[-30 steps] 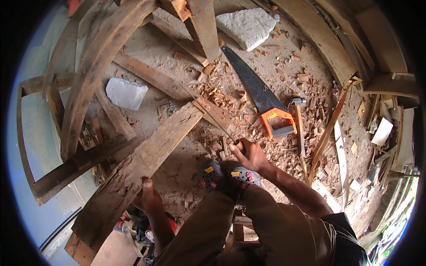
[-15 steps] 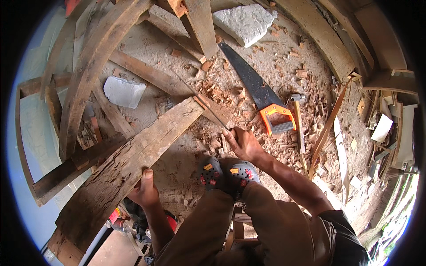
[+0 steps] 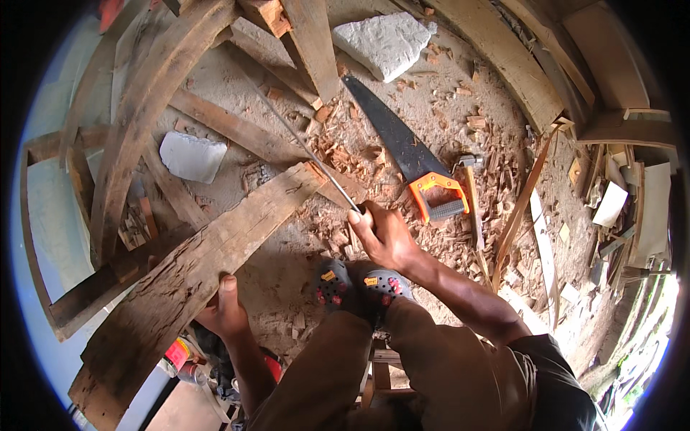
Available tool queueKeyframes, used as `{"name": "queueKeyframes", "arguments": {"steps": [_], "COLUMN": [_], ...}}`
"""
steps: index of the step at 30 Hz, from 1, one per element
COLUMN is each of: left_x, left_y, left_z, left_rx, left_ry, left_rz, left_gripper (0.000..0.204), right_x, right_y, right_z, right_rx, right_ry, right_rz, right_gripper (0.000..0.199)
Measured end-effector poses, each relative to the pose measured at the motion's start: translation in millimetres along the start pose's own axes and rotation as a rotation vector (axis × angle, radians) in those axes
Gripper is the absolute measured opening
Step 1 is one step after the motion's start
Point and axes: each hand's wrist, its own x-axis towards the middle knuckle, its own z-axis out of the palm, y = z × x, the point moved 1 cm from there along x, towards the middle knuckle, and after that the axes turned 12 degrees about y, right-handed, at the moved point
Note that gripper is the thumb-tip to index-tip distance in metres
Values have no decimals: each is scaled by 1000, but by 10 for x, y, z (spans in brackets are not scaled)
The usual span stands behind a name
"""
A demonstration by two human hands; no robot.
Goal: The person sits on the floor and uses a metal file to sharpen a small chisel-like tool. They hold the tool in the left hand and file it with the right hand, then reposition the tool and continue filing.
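While I have the left hand (image 3: 224, 312) clamped on a weathered board (image 3: 205, 260) at lower left of the frame, thumb at its near edge, two grey clogs (image 3: 333, 287) show at lower centre. My right hand (image 3: 388, 233), mid-frame, has its grip closed around the dark end of a thin rod (image 3: 302, 143), which crosses the board's far end; I can't tell whether they touch. Beyond, right of centre, lie an orange-handled saw (image 3: 408, 151) and a hammer (image 3: 474, 201). Farther, a white block (image 3: 384, 44) sits at top centre.
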Motion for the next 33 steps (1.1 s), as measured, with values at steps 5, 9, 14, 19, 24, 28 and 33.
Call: {"name": "queueKeyframes", "arguments": {"steps": [5, 9, 14, 19, 24, 28, 33], "left_x": [12, 41, -35, -44, -163, -131, -191], "left_y": [58, -83, 49, -21, 77, 63, 30], "left_z": [59, -17, -6, -6, -93, -1, -13], "left_rx": [-32, 31, 3, 6, 21, 3, 9], "left_ry": [-36, -98, -94, -120, -96, -70, -93], "left_rz": [0, 0, 13, -19, 5, -23, -71], "left_gripper": [67, 75, 72, 71, 76, 81, 86], "right_x": [-84, -113, -142, -53, -30, -40, -189], "right_y": [643, 789, 18, 890, 351, -49, 1144], "right_z": [202, 284, -57, 253, 63, -97, 373], "right_rx": [13, -195, 160, -90, -138, 246, -111], "right_ry": [-42, -55, 37, -130, -80, 88, -5], "right_rz": [22, 96, -75, 97, 142, -120, -39], "right_gripper": [38, 54, 51, 57, 62, 36, 38]}}
